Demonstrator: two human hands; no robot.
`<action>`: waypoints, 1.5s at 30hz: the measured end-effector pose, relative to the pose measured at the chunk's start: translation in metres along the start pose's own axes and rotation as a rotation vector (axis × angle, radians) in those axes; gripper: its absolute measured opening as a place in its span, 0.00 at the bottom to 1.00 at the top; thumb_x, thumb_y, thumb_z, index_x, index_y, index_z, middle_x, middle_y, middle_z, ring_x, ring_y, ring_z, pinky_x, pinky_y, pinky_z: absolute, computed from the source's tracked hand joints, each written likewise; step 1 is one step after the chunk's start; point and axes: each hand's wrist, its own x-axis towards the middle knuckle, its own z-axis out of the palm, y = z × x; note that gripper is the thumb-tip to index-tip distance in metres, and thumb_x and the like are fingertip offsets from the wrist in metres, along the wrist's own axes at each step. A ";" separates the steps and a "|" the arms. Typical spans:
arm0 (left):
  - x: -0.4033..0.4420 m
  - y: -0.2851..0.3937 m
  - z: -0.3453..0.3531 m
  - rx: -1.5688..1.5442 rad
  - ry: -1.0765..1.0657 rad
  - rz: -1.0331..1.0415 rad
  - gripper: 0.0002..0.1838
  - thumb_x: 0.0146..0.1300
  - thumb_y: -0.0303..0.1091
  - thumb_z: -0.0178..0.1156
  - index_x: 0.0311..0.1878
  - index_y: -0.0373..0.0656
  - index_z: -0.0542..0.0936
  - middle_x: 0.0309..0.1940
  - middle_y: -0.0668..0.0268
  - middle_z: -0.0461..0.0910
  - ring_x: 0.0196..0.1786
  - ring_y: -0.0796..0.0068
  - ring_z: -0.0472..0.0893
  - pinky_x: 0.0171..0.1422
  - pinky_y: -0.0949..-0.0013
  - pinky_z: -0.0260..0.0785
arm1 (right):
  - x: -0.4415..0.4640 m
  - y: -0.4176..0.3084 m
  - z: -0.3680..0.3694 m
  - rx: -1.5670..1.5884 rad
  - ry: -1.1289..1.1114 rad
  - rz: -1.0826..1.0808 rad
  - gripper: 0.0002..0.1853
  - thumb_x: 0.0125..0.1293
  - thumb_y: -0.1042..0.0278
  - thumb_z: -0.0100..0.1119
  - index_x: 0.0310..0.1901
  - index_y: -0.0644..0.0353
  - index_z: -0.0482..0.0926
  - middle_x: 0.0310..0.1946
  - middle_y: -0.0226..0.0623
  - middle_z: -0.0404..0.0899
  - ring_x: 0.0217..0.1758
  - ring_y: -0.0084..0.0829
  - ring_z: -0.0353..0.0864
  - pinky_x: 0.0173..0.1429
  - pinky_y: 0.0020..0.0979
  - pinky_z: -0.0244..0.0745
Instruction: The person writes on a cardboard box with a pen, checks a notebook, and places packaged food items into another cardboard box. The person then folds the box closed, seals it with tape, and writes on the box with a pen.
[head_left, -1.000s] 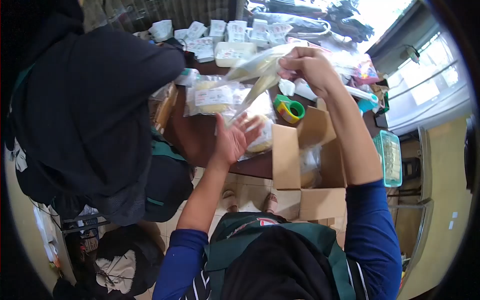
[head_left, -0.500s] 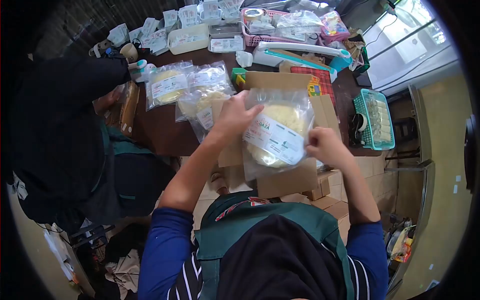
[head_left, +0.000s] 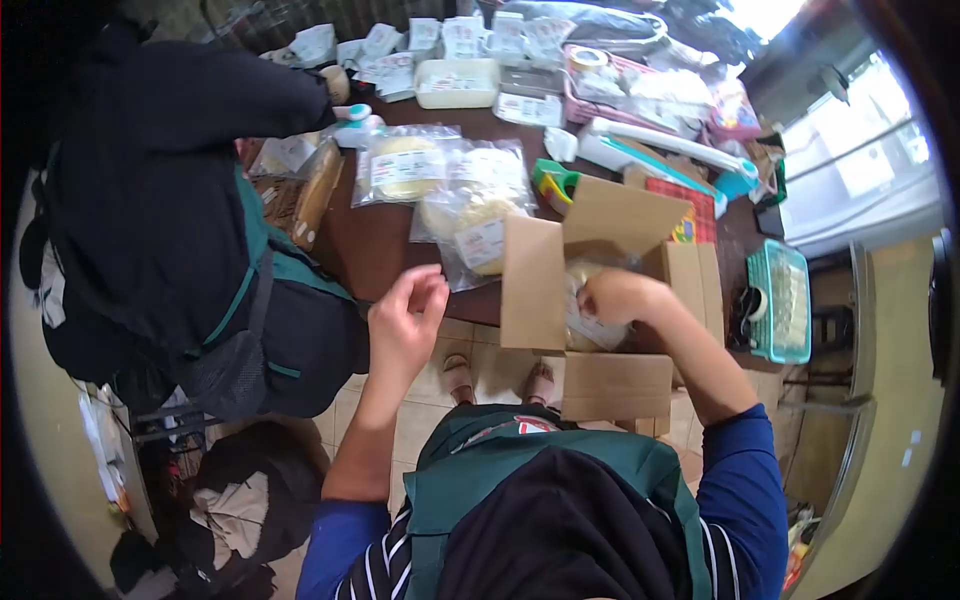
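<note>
An open cardboard box (head_left: pixel 533 285) stands at the table's front edge with its flaps spread. My right hand (head_left: pixel 622 300) reaches into it, fingers curled against a labelled clear bag (head_left: pixel 590 328) inside; whether they grip it is hidden. Left of the box, my left hand (head_left: pixel 405 315) is raised in front of the table edge, its fingers bent and nothing seen between them. Behind it, several labelled bags of pale, round food lie on the table, among them a left one (head_left: pixel 405 172) and a front one (head_left: pixel 482 245).
A co-worker in dark clothes (head_left: pixel 190 200) is close on the left. Behind the box are a green tape dispenser (head_left: pixel 553 185) and a long white and teal device (head_left: pixel 660 165). A teal basket (head_left: pixel 780 300) is at the right, a white tray (head_left: pixel 457 84) at the back.
The bag held between both hands is now down inside the box with my right hand at it. My left hand has let go and moved left.
</note>
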 end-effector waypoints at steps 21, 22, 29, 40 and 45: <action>-0.064 -0.169 -0.015 -0.137 -0.291 -0.529 0.20 0.61 0.38 0.60 0.53 0.37 0.74 0.43 0.56 0.80 0.48 0.68 0.80 0.53 0.67 0.71 | 0.315 0.020 -0.066 -0.215 0.281 0.143 0.09 0.45 0.69 0.63 0.31 0.59 0.80 0.31 0.43 0.81 0.39 0.40 0.82 0.41 0.39 0.75; -0.050 -0.193 0.004 -0.196 -0.201 -0.461 0.23 0.60 0.39 0.61 0.54 0.36 0.72 0.45 0.55 0.80 0.49 0.67 0.80 0.54 0.66 0.71 | 0.314 0.012 -0.077 -0.174 0.132 0.124 0.08 0.44 0.69 0.63 0.29 0.59 0.80 0.28 0.41 0.81 0.34 0.37 0.82 0.37 0.37 0.75; 0.101 -0.247 0.045 -0.119 0.136 -0.126 0.25 0.56 0.43 0.65 0.52 0.37 0.73 0.43 0.52 0.79 0.46 0.63 0.80 0.50 0.63 0.71 | 0.299 -0.048 -0.168 -0.086 0.230 -0.238 0.05 0.48 0.68 0.64 0.27 0.58 0.80 0.25 0.38 0.81 0.31 0.37 0.82 0.34 0.33 0.75; 0.227 -0.261 -0.010 0.214 0.630 -0.211 0.06 0.58 0.32 0.60 0.33 0.39 0.76 0.29 0.55 0.79 0.35 0.54 0.79 0.40 0.57 0.71 | 0.315 0.024 -0.095 0.782 -0.211 0.493 0.32 0.60 0.54 0.61 0.54 0.73 0.64 0.45 0.58 0.75 0.35 0.47 0.83 0.35 0.43 0.82; 0.223 -0.241 -0.004 0.557 0.504 -0.351 0.08 0.59 0.34 0.59 0.32 0.39 0.76 0.27 0.54 0.78 0.35 0.52 0.78 0.42 0.55 0.70 | 0.324 0.002 -0.093 0.853 0.130 0.346 0.25 0.62 0.60 0.59 0.50 0.72 0.64 0.36 0.56 0.77 0.34 0.44 0.83 0.30 0.43 0.81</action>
